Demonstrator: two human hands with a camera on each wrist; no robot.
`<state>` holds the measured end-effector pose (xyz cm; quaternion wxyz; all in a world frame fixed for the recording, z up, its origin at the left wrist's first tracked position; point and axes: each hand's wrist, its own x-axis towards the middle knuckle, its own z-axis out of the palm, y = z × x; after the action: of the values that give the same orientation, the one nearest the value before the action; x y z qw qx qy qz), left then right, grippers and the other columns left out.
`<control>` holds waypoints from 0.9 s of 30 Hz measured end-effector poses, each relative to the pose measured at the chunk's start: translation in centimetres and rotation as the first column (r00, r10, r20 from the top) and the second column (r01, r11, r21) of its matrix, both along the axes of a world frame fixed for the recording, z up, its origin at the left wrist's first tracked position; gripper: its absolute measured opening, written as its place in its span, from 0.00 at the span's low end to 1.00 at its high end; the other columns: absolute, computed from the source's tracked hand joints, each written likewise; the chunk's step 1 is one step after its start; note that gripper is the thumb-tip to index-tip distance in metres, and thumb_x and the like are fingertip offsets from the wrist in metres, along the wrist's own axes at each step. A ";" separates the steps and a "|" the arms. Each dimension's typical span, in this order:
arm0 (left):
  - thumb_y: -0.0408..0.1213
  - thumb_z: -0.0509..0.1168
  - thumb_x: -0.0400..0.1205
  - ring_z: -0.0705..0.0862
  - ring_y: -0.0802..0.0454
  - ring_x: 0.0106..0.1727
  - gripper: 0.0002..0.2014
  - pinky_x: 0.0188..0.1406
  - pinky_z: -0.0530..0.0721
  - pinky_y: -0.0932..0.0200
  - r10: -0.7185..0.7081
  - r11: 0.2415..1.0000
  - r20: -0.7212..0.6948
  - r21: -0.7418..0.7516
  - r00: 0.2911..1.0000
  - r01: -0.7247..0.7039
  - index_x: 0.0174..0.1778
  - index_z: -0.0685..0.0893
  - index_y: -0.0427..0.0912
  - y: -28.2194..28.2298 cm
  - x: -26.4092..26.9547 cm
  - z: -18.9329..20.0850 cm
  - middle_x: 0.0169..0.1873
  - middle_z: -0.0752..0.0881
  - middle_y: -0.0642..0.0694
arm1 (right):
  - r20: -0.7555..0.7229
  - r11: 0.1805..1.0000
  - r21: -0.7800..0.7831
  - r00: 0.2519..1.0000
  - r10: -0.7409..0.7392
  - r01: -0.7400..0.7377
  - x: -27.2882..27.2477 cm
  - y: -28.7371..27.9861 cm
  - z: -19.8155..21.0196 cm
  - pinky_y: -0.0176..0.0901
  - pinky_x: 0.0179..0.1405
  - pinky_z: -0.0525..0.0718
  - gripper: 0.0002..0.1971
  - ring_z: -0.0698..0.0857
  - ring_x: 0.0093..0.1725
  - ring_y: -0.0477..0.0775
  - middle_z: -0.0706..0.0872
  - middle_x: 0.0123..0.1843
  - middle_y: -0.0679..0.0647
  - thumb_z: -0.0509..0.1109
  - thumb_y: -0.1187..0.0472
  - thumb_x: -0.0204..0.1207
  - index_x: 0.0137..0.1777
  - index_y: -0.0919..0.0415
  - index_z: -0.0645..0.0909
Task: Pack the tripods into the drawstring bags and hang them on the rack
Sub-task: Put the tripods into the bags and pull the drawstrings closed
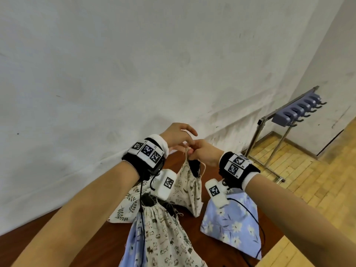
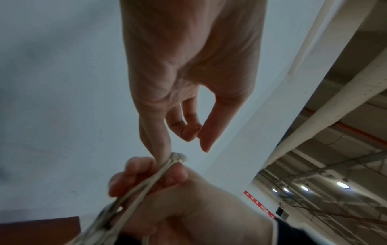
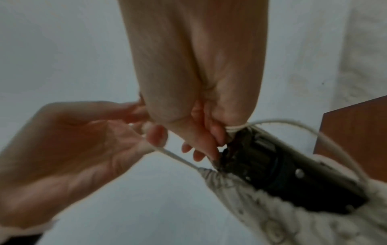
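The right grip (image 1: 202,154) is closed on the drawstring (image 1: 187,151) of a cream printed bag (image 1: 189,187), fingers curled round the gathered cord and holding the bag up so that it hangs straight below the grip, its lower end down by the table (image 1: 221,253). The right wrist view shows the cords (image 3: 236,127) bunched under those fingers, and just below them the black tripod (image 3: 272,165) sticking out of the bag's puckered mouth (image 3: 230,180), the rest of it inside the cloth.

The left grip (image 1: 178,137) sits just to the left of the right one, touching it. In the left wrist view its index finger (image 2: 157,142) reaches down to the knotted end of the cord (image 2: 178,158) where that end pokes out above the right hand (image 2: 167,199); the thumb and other fingers are loosely bent and hold nothing, so I read this hand as relaxed and merely touching.

Below and nearer than both grips, a second cream bag with small animal prints (image 1: 163,232) lies on the table, drawn shut. Under it lies a leaf-print bag (image 1: 127,207). Below the right grip, to its right, a blue flowered bag (image 1: 233,226) lies flat.

The rack (image 1: 296,112), with its row of grey hooks, stands on the wooden floor (image 1: 308,182), well off to the right of the right grip, by the wall (image 1: 134,64)
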<state>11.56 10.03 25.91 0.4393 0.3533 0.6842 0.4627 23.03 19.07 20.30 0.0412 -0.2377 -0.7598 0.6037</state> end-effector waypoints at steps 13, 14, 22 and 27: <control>0.18 0.71 0.72 0.80 0.47 0.59 0.26 0.61 0.80 0.50 -0.244 0.968 -0.185 -0.109 0.952 0.227 0.64 0.76 0.40 0.2 -1.6 -2.3 0.56 0.80 0.43 | 0.059 0.997 -0.012 0.996 -0.069 0.070 1.6 1.8 0.6 0.38 0.34 0.78 0.09 0.80 0.36 0.55 0.84 0.37 0.64 0.64 0.72 0.75 0.45 0.76 0.85; 0.18 0.71 0.71 0.78 0.48 0.61 0.30 0.62 0.79 0.52 -0.266 0.961 -0.227 -0.141 0.937 0.238 0.68 0.73 0.39 0.3 -1.3 -2.5 0.59 0.79 0.42 | 0.055 0.994 -0.067 0.995 -0.079 0.082 1.5 1.8 1.0 0.36 0.33 0.81 0.09 0.81 0.36 0.54 0.84 0.38 0.63 0.63 0.72 0.77 0.48 0.77 0.84; 0.24 0.74 0.71 0.84 0.61 0.43 0.14 0.50 0.81 0.63 -0.189 0.976 -0.288 0.048 0.939 0.211 0.47 0.83 0.43 1.5 1.1 -5.2 0.39 0.87 0.52 | 0.077 0.997 -0.039 0.995 -0.063 0.066 0.6 0.4 3.9 0.34 0.17 0.64 0.07 0.70 0.20 0.46 0.72 0.21 0.52 0.63 0.70 0.75 0.37 0.68 0.81; 0.30 0.76 0.72 0.87 0.51 0.47 0.06 0.58 0.82 0.55 -0.060 0.988 -0.192 0.130 0.980 0.086 0.39 0.87 0.43 1.2 1.3 -6.9 0.40 0.88 0.42 | 0.185 0.997 -0.038 0.981 -0.055 0.063 0.4 0.9 6.0 0.34 0.16 0.63 0.05 0.66 0.24 0.50 0.71 0.26 0.56 0.66 0.67 0.75 0.40 0.67 0.79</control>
<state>12.91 11.20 19.05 0.3640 0.4495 0.6757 0.4569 23.41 19.94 26.33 -0.0166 -0.3155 -0.7397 0.5942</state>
